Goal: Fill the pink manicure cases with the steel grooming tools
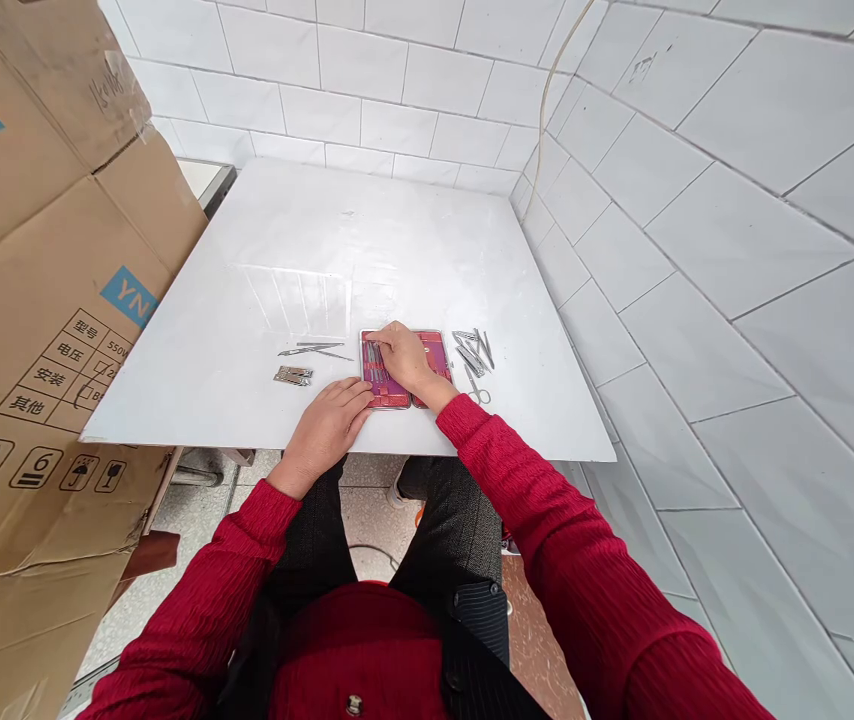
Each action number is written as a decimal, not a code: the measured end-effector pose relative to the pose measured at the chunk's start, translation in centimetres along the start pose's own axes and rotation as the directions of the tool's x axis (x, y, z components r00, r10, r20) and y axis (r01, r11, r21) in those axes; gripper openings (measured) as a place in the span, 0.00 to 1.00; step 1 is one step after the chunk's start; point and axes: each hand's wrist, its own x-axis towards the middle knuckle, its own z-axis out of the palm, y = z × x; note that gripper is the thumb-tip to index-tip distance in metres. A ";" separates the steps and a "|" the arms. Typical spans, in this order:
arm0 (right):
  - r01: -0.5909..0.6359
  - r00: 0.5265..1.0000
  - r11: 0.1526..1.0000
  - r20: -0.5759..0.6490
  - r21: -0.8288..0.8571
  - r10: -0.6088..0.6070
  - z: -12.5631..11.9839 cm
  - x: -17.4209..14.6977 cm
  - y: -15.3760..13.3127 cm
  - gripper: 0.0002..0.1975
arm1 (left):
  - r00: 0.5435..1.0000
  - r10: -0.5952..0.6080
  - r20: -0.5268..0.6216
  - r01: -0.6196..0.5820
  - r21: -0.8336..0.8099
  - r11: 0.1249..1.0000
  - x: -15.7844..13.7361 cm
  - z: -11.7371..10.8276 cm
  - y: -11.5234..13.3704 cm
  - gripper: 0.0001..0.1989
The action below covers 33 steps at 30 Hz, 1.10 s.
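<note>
A small manicure case [431, 345] lies unfolded on the white table, its lining purple and red. Slim metal manicure tools [376, 368] sit side by side under a strap in its left half. My left hand [331, 420] grips the case at its lower left corner. Over the middle of the case is my right hand [399, 355], fingers pinched together at the top of the tools; whatever is between the fingertips is hidden. Left of the case lie nail clippers [293, 376] and several thin metal tools [313, 348]. To its right are small scissors [478, 394] and more clippers [470, 358].
The white table [427, 240] meets a tiled wall [412, 85] behind and another on the right. A large cardboard box [44, 350] stands close along the left side. A cable [545, 100] hangs down the back right corner.
</note>
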 end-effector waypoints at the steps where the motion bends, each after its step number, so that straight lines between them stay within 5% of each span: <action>1: -0.001 1.000 1.000 -0.001 0.002 0.001 0.0 -0.1 0.0 0.20 | 1.000 -0.001 0.000 0.001 -0.001 1.000 0.0 0.0 0.0 0.16; 10: 0.050 0.997 0.999 -0.062 0.007 -0.050 -1.1 -0.8 -0.6 0.16 | 1.000 -0.002 -0.003 0.001 -0.023 1.000 -0.1 0.0 0.0 0.15; 16: 0.147 0.977 0.969 0.183 -0.199 -0.111 -1.0 0.2 -4.3 0.11 | 1.000 0.003 -0.012 -0.003 -0.028 1.000 -0.1 0.0 0.0 0.15; 25: 0.230 0.908 0.815 0.420 -0.531 0.017 1.6 3.4 -9.9 0.11 | 1.000 -0.001 -0.009 0.000 -0.084 0.996 -0.2 -0.1 0.1 0.16; 33: 0.162 0.921 0.914 0.389 -0.372 -0.005 2.0 4.3 -8.7 0.05 | 1.000 -0.014 -0.019 0.012 -0.076 0.997 -0.3 0.1 0.0 0.16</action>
